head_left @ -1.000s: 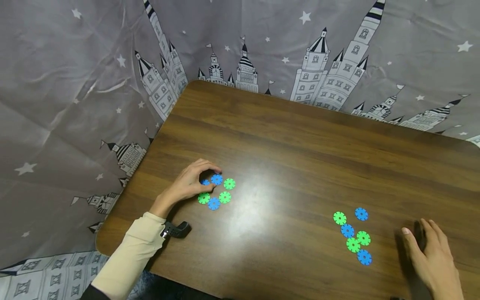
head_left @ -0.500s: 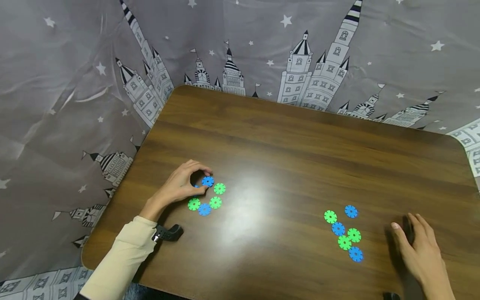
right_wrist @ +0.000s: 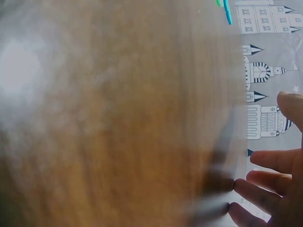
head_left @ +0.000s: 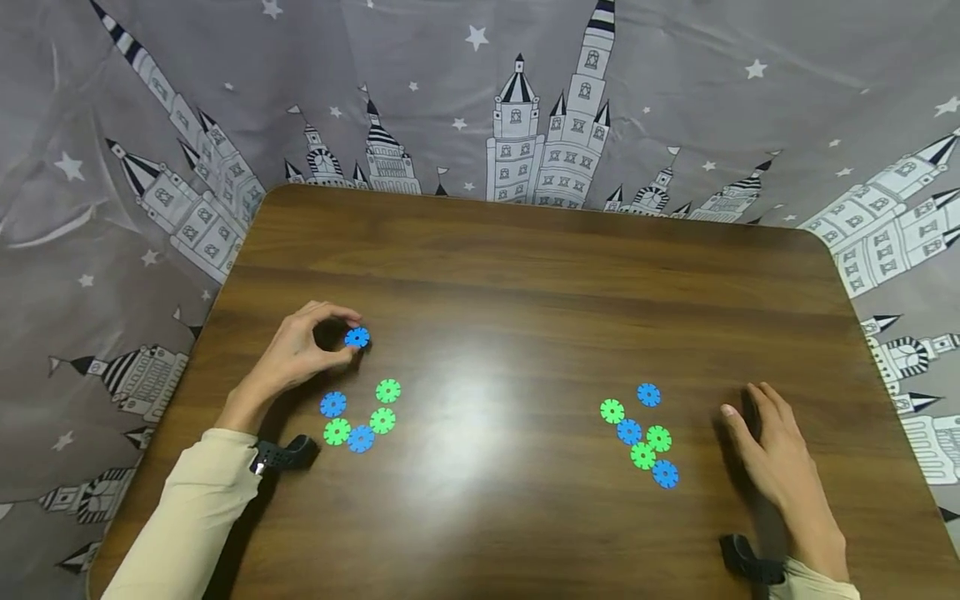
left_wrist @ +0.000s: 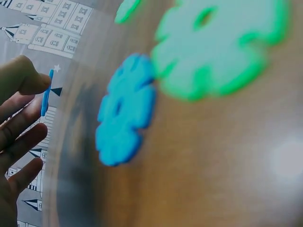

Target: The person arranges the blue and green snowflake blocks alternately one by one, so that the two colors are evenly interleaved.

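Note:
My left hand point(head_left: 302, 342) pinches a blue interlocking disc point(head_left: 357, 337), a flat round piece with notches round its rim, between thumb and fingertips. The left wrist view has this blue disc point(left_wrist: 48, 93) edge-on, raised off the table. Just below that hand, a loose curve of discs lies flat: a blue disc point(head_left: 333, 404), a green disc point(head_left: 337, 432), a second blue disc point(head_left: 361, 438) and two green ones point(head_left: 382, 420). My right hand point(head_left: 780, 462) holds nothing, its fingers spread and relaxed, to the right of another disc group.
That right-hand group mixes green discs point(head_left: 612, 411) and blue discs point(head_left: 665, 474), several lying close together. Both groups are on a brown wooden table point(head_left: 510, 292) with rounded corners. A grey curtain point(head_left: 420, 50) printed with castles hangs behind it.
My left hand has lifted the blue disc and carried it up and away from the curve of discs, uncovering another blue one. The head view has swung to the right. The right hand stays idle.

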Action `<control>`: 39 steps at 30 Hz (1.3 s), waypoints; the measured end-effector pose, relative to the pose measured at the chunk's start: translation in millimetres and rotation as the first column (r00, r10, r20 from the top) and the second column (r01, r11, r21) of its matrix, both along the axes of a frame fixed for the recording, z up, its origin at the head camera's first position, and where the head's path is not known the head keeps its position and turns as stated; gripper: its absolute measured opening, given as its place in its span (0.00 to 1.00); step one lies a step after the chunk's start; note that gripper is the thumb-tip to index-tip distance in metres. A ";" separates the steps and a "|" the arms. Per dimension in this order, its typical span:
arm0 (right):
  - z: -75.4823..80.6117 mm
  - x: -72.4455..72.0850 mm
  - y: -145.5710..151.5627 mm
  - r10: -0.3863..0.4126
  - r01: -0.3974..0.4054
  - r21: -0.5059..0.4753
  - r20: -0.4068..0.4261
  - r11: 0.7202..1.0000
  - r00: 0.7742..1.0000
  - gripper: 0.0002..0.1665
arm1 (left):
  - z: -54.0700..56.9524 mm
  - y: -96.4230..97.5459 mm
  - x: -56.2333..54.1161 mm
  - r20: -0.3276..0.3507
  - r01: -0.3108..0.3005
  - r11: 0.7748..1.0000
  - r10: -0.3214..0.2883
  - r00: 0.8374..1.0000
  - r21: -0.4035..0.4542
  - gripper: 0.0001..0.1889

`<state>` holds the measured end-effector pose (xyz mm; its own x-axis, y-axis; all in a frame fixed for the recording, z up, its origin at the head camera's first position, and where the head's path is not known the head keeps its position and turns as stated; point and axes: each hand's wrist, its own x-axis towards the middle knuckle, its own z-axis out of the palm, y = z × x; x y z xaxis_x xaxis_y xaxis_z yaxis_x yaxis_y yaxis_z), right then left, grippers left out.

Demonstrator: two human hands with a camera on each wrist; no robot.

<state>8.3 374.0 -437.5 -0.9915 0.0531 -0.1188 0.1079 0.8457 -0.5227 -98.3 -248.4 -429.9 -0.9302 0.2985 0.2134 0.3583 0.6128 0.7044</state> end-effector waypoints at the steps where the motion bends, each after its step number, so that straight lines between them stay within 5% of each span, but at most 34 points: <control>1: -0.2 -0.6 -0.5 0.001 -0.001 -0.002 -0.002 1.000 1.000 0.39 | 0.8 -1.4 -3.4 0.001 -0.002 1.000 0.002 1.000 0.000 0.22; 9: -0.3 0.7 -1.0 0.002 -0.002 -0.014 -0.015 1.000 1.000 0.39 | -0.7 -4.3 -28.8 0.026 -0.008 1.000 0.008 1.000 -0.004 0.22; 22: -0.4 6.6 0.3 0.005 -0.005 -0.010 0.017 1.000 1.000 0.40 | -8.1 -3.8 -46.2 0.115 -0.022 1.000 0.020 0.993 0.014 0.22; 39: 4.8 3.8 -8.7 0.003 -0.004 -0.030 -0.019 1.000 1.000 0.39 | -11.5 -4.8 -55.8 0.098 -0.014 0.999 0.017 0.995 -0.030 0.22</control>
<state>12.1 365.3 -432.7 -0.9938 0.0460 -0.1014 0.0945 0.8298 -0.5500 -154.1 -253.2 -441.4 -0.9509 0.2884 0.1124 0.2785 0.6386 0.7174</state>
